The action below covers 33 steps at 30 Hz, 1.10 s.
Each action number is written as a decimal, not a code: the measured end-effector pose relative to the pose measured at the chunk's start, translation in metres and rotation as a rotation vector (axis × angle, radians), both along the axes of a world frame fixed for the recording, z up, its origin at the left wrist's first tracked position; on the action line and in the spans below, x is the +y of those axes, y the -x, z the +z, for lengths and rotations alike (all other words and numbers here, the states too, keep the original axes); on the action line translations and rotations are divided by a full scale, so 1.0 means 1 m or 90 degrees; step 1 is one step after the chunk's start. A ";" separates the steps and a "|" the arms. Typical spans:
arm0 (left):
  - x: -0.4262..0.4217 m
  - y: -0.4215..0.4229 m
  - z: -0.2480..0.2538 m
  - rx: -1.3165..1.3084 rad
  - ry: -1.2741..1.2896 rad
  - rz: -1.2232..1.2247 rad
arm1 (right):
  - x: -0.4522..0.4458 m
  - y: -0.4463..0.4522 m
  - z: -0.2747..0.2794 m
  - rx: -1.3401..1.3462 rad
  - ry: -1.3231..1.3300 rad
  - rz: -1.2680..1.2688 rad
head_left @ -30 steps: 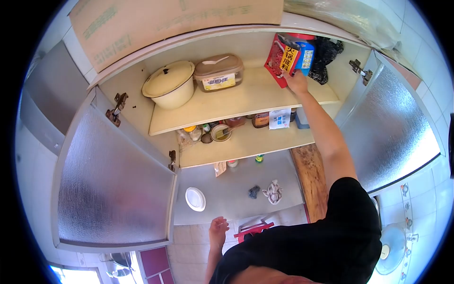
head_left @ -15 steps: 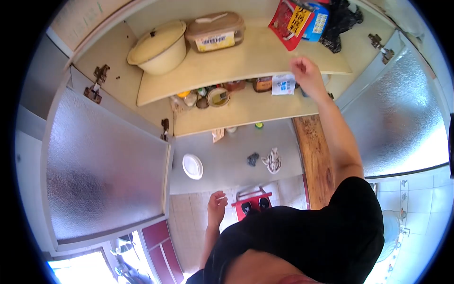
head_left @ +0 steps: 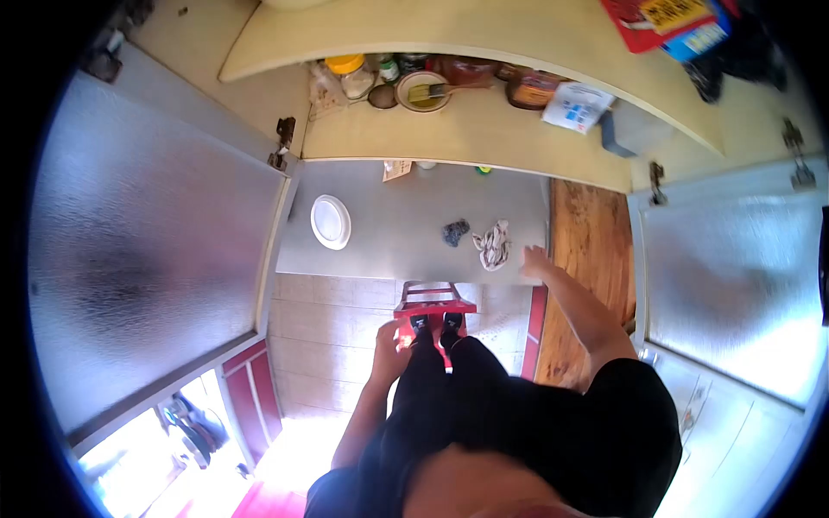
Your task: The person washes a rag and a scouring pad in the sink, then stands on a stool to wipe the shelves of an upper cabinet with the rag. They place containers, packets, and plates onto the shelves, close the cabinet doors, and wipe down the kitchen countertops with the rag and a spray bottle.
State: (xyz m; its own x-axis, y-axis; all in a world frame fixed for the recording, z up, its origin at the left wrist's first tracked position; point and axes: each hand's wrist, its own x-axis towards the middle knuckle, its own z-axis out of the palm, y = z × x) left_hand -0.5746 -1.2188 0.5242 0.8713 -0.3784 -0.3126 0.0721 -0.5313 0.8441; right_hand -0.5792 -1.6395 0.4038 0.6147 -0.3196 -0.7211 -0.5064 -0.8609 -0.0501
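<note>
My right hand (head_left: 536,262) hangs over the front edge of the grey counter (head_left: 389,246), just right of a crumpled cloth (head_left: 493,245); its fingers look curled, and what they may hold is too small to tell. Low at my left side, my left hand (head_left: 390,344) has loosely bent fingers apart and holds nothing. A dark scouring pad (head_left: 455,232) and a white oval dish (head_left: 331,222) lie on the counter. High at the right, the red packet (head_left: 637,23) rests against a blue container (head_left: 698,39) on the upper shelf.
The lower shelf (head_left: 466,138) bears jars, a bowl with a brush (head_left: 423,91) and a white packet (head_left: 577,106). Frosted doors stand open at left (head_left: 147,250) and right (head_left: 734,285). My feet are on a red chair (head_left: 436,306). A wooden board (head_left: 591,259) adjoins the counter.
My right hand has let go of the red packet and dropped from the upper shelf to the counter's front edge. The view has tilted down, showing more of the chair and floor.
</note>
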 end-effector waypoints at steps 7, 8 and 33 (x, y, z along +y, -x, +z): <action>0.044 0.056 -0.100 0.257 -0.073 0.145 | -0.086 -0.217 -0.147 -0.672 -0.078 -0.115; 0.054 0.067 -0.115 0.289 -0.093 0.165 | -0.107 -0.254 -0.199 -0.869 -0.021 -0.036; 0.027 0.024 -0.028 0.090 -0.010 -0.049 | 0.032 0.007 0.342 -0.666 -0.532 -0.235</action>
